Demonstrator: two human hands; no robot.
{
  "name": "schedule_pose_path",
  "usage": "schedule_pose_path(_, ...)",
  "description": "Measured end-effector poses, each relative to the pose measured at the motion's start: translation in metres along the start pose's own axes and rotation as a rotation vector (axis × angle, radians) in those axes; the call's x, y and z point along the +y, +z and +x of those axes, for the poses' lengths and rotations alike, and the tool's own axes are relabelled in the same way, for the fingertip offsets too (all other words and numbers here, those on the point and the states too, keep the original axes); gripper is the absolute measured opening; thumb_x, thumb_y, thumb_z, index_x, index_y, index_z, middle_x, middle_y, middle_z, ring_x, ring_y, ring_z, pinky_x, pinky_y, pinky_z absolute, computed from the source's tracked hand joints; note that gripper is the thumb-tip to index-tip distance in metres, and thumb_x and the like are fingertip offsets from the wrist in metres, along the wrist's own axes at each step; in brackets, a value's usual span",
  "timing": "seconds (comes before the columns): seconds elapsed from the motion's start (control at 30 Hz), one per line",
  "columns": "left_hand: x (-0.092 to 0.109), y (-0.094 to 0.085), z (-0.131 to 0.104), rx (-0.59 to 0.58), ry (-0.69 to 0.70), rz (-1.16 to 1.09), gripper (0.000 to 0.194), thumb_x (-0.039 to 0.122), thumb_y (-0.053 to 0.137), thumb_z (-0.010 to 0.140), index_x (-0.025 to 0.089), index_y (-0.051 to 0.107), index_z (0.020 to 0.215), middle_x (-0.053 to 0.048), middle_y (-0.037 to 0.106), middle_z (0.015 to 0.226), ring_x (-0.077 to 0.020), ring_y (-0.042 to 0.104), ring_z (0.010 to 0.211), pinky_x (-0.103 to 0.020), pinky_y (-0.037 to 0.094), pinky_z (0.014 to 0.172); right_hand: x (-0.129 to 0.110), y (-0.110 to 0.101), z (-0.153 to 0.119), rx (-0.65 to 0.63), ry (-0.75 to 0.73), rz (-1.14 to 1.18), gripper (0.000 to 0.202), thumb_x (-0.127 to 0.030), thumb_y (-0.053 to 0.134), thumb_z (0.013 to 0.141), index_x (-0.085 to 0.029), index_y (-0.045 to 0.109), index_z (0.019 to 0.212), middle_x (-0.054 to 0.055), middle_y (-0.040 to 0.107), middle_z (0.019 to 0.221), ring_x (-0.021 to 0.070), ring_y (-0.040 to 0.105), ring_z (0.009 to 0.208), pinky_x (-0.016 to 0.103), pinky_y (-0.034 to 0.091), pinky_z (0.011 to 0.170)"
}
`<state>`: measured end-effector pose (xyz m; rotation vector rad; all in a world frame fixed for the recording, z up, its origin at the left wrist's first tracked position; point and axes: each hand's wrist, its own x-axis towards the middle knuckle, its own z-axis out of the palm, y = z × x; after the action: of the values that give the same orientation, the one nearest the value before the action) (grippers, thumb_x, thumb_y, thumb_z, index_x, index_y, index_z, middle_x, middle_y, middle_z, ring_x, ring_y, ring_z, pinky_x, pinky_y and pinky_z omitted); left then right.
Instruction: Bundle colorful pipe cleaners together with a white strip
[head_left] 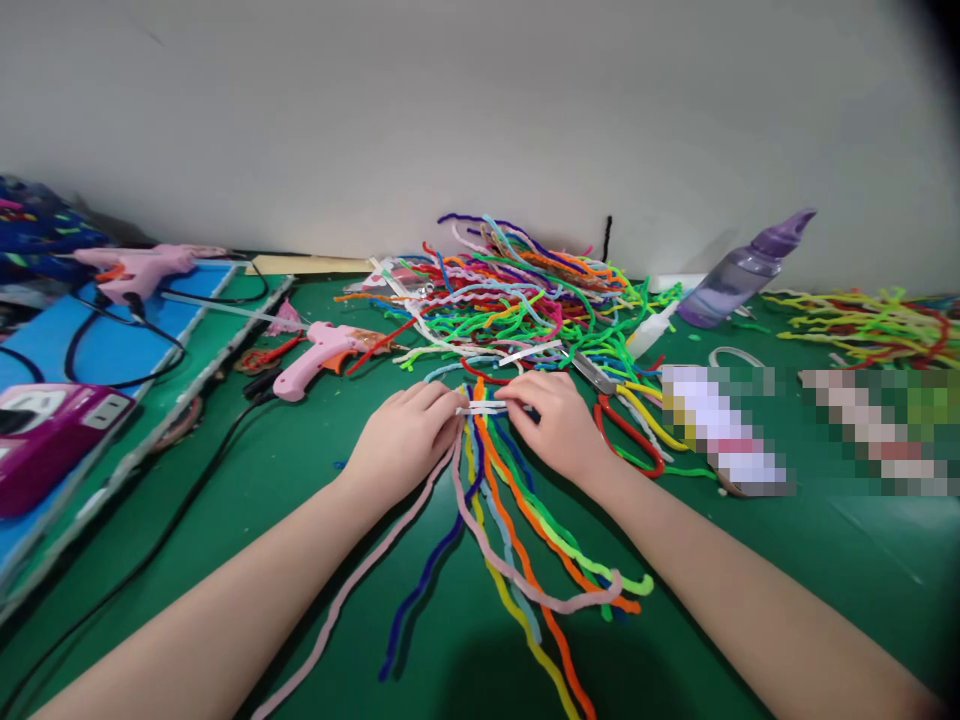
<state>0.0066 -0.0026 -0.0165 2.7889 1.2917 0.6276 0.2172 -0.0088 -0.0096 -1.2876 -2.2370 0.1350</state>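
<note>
Two thin white strips [482, 408] lie side by side across a bundle of fuzzy stems [499, 490] in pink, yellow, blue, orange and green. My left hand [405, 435] pinches the strips' left end, beside the pink stem. At their right end, my right hand [551, 420] has thumb and fingertips pressed together on them. The stems fan out toward me over the green table [300, 560]. Just behind my hands lies a tangled pile of coloured stems [517, 290].
At the left are a pink glue gun [319, 355] with a black cable, another glue gun [139, 268] and a magenta power box [60, 440]. Red-handled scissors [630, 440], a white-tipped bottle [651, 330], a purple water bottle [739, 275] and a blurred phone-like object [724, 430] are right.
</note>
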Motion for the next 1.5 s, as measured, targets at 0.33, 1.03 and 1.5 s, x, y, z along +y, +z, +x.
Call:
schedule_pose_path(0.33,0.024,-0.005,-0.002,-0.182,0.346,-0.24,0.041,0.038,0.04,0.092,0.017,0.05,0.126,-0.01,0.05,0.133,-0.0206,0.041,0.126,-0.038,0.033,0.108,0.004,-0.005,0.003,0.0,0.171,0.012,0.014,-0.026,0.052,0.086,-0.022,0.065,0.09,-0.002,0.066,0.067,0.0135,0.057,0.063,0.027,0.037,0.067)
schedule_pose_path(1.03,0.031,-0.007,-0.006,-0.22,0.361,-0.277,0.04,0.041,0.045,0.089,0.016,0.052,0.12,-0.017,0.039,0.14,-0.0269,0.037,0.13,-0.046,0.036,0.106,-0.007,-0.048,0.01,-0.375,0.205,0.08,0.009,-0.017,0.058,0.078,-0.021,0.064,0.083,-0.002,0.068,0.068,0.0134,0.063,0.065,0.022,0.04,0.055)
schedule_pose_path(1.5,0.032,-0.004,-0.008,-0.214,0.36,-0.186,0.043,0.043,0.038,0.092,0.02,0.048,0.127,-0.009,0.052,0.13,-0.0234,0.037,0.129,-0.047,0.019,0.112,-0.022,-0.02,0.026,-0.251,-0.069,-0.006,0.017,-0.023,0.051,0.089,-0.019,0.067,0.093,0.004,0.066,0.091,0.0145,0.058,0.088,0.025,0.043,0.074)
